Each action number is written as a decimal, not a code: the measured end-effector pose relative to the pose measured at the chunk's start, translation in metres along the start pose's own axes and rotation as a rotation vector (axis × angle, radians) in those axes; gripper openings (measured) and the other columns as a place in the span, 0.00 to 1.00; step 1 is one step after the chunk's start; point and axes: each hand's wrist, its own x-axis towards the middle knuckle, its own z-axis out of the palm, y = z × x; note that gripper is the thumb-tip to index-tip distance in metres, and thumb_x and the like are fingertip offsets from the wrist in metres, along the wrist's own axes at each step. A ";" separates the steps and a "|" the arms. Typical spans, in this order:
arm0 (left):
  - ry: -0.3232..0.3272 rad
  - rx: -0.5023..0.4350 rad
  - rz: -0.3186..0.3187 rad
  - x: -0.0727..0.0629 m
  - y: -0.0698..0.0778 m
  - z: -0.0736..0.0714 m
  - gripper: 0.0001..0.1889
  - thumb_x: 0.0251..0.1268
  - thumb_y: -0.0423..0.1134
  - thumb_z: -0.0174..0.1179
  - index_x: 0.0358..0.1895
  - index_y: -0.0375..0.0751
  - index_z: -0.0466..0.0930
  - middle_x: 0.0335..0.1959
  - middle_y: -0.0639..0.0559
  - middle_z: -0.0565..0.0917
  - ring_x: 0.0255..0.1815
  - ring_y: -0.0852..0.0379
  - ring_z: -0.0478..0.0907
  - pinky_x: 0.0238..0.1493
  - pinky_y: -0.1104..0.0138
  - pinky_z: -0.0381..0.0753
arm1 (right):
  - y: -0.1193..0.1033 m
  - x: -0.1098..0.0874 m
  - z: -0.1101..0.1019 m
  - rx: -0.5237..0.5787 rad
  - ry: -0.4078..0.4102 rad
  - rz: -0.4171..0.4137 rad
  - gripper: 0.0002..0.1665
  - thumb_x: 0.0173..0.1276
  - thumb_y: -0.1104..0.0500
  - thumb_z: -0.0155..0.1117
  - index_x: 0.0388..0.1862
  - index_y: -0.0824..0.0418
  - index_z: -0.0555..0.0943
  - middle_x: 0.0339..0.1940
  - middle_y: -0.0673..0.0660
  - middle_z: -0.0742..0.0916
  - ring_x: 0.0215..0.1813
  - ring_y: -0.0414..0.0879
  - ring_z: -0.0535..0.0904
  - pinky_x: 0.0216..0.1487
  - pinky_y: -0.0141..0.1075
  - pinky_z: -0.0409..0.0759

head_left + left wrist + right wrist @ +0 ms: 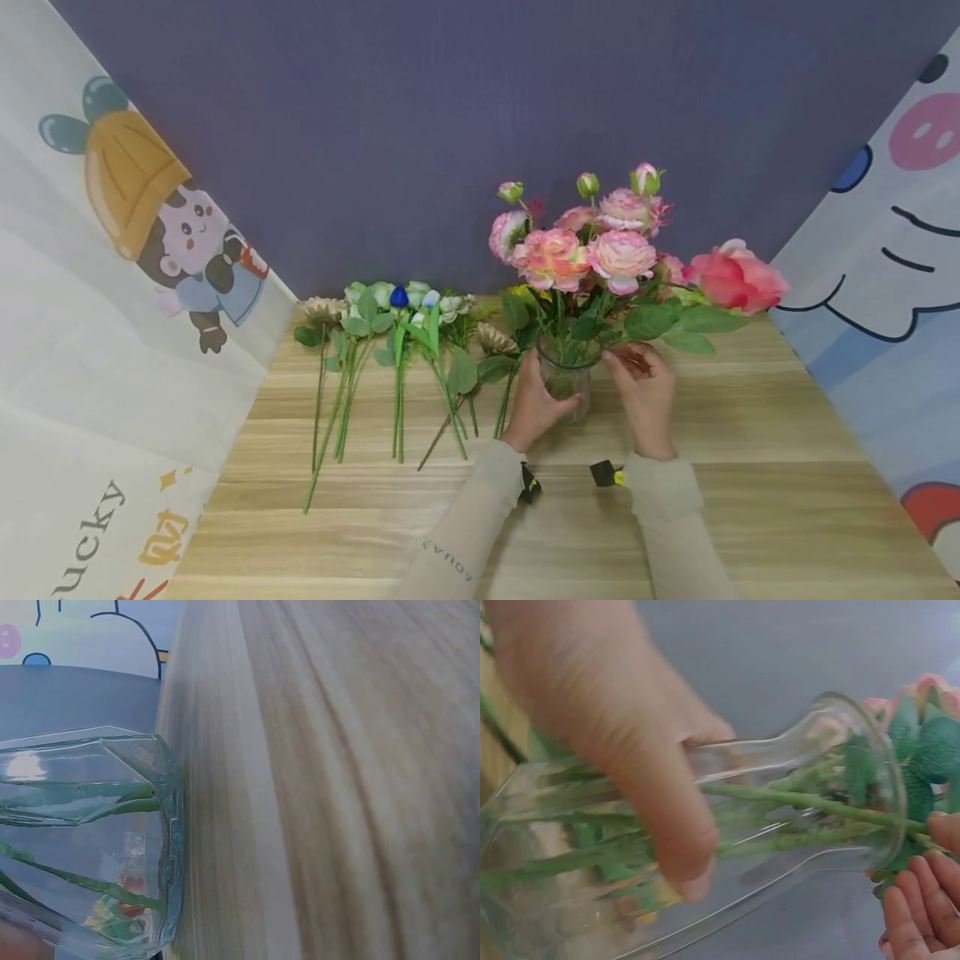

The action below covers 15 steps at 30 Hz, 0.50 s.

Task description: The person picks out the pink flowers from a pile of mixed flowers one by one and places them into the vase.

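Note:
A clear glass vase stands upright on the table, with several green stems inside it. My left hand holds it round the neck, its thumb across the near side. In the right wrist view the left hand hides part of the glass. Pink and white flowers rise above the rim. One large coral-pink flower leans out to the right. At the rim's right side my right hand pinches a green stem between thumb and fingers. The left wrist view shows the vase's base and stem ends.
Left of the vase lie several loose artificial flowers: beige ones, white ones and a blue tulip. Their stems point toward the front of the wooden table. A dark wall stands behind, with printed cloths at both sides.

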 end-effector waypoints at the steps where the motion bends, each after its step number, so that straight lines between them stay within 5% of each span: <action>1: 0.003 0.007 0.007 0.000 0.000 0.000 0.52 0.44 0.45 0.74 0.71 0.39 0.49 0.63 0.43 0.65 0.64 0.51 0.65 0.64 0.60 0.67 | 0.002 0.001 -0.001 0.046 0.016 0.002 0.09 0.55 0.78 0.65 0.33 0.68 0.81 0.30 0.52 0.84 0.34 0.36 0.82 0.40 0.24 0.79; 7: 0.012 0.034 0.018 0.000 0.000 0.000 0.52 0.45 0.45 0.74 0.71 0.36 0.49 0.63 0.41 0.64 0.63 0.48 0.65 0.63 0.57 0.68 | 0.003 0.006 -0.005 0.262 0.103 -0.007 0.19 0.55 0.75 0.67 0.45 0.64 0.80 0.35 0.54 0.85 0.38 0.42 0.82 0.41 0.28 0.80; 15: 0.001 0.006 0.002 0.000 0.001 -0.001 0.53 0.44 0.46 0.74 0.71 0.40 0.49 0.63 0.44 0.64 0.64 0.51 0.64 0.64 0.59 0.67 | -0.003 0.003 0.000 0.264 0.123 0.018 0.15 0.55 0.74 0.68 0.41 0.66 0.81 0.34 0.54 0.85 0.36 0.41 0.82 0.41 0.28 0.80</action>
